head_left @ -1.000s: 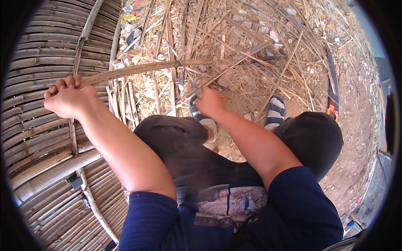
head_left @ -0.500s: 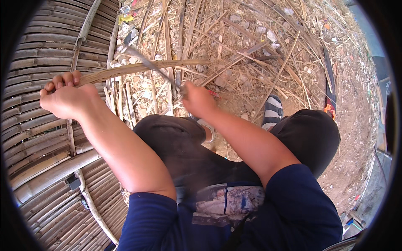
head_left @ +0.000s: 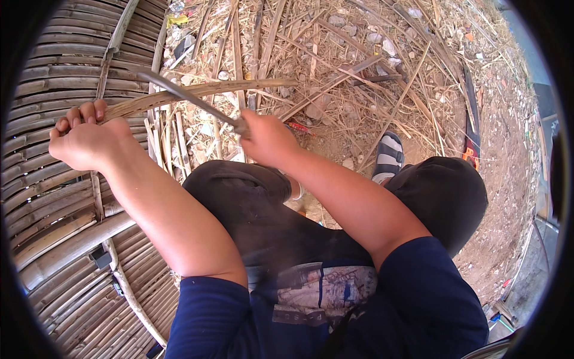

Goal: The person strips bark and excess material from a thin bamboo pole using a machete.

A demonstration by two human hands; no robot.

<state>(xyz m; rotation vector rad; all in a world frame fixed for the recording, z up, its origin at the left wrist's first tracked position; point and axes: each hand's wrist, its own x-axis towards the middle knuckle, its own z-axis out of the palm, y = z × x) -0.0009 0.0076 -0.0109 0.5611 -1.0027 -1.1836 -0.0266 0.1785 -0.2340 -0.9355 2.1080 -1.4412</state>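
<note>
Dry dirt littered with bamboo scraps [head_left: 335, 66] is filling the upper frame, a woven bamboo panel [head_left: 48, 197] curving down the left. The left hand [head_left: 86, 140] is clamping a long bamboo strip [head_left: 203, 91] at centre-left; the right hand [head_left: 266, 137], fisted, is gripping a blade [head_left: 179, 96] angled across it.

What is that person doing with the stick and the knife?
A person sits on dusty ground strewn with dry stalks. Their left hand grips one end of a long bamboo strip that reaches out across the litter. Their right hand holds a long knife, its blade laid across the strip. A round woven bamboo panel lies on their left, and a sandalled foot pokes out ahead.
</note>
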